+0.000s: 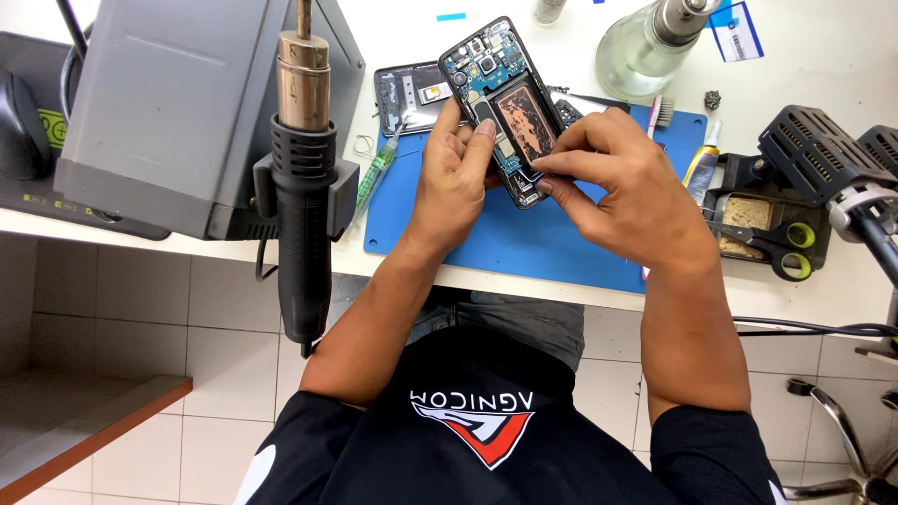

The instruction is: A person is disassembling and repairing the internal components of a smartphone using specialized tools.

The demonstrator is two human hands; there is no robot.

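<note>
- Opened phone point(498, 89), back cover off, held tilted above the blue mat point(524, 234) on the white counter point(823, 75); circuit board and a copper-coloured patch in the battery bay exposed.
- Left hand point(452, 178) grips the phone from its left edge; fingers wrapped round the frame, thumb lying up along the phone's face beside the copper patch.
- Right hand point(627, 182) sits at the phone's lower right edge; thumb and forefinger pressed together, pinching at the frame near the bottom corner. Cannot tell whether a small part is caught between them.
- Second dark phone panel point(409, 93) lies flat on the counter, just behind the left hand, partly hidden by the held phone.
- Green-bodied tool point(377, 173) lies on the mat's left edge, just beside the left hand.
- Hot-air handpiece point(301, 187), black with metal nozzle up, hangs in a holder on the grey station point(178, 103) at left.
- Glass bottle point(645, 47) stands beyond the mat, well apart from the hands.
- Scissors with yellow-green handles point(776, 245) lie in a black tray point(730, 178) right of the mat.
</note>
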